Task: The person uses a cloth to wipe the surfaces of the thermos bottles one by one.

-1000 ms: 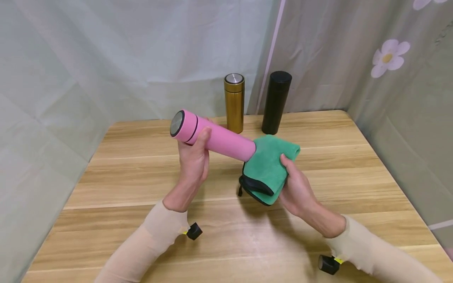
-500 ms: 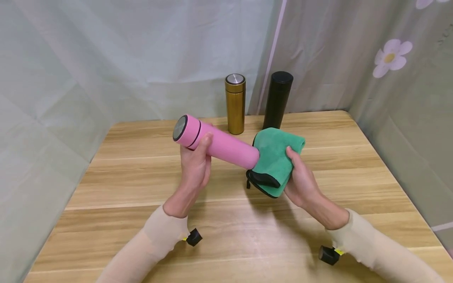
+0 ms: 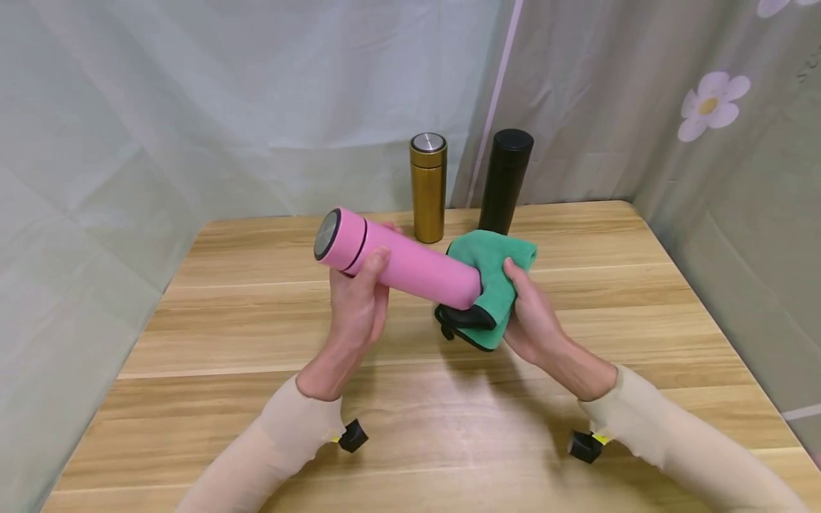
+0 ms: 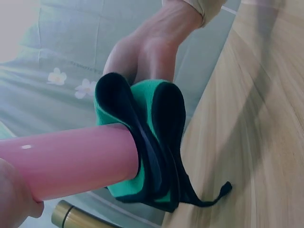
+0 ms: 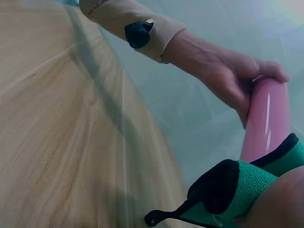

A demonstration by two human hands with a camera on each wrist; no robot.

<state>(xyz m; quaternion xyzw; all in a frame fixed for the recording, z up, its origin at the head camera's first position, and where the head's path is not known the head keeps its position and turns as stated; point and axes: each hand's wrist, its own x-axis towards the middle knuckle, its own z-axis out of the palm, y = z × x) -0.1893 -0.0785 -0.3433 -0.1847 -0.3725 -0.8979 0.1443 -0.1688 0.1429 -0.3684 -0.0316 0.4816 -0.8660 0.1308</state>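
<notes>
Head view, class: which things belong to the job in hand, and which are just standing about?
In the job:
pink cylindrical bottle, held in the left hand
folded green cloth with black edging, held in the right hand, touching the pink bottle

Apparently standing by:
gold cylindrical bottle, silver-topped
black cylindrical bottle

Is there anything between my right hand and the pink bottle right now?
Yes, the green cloth: your right hand holds it against the base end of the pink bottle. Nothing else visible lies between them; the gold bottle and black bottle stand farther back.
</notes>
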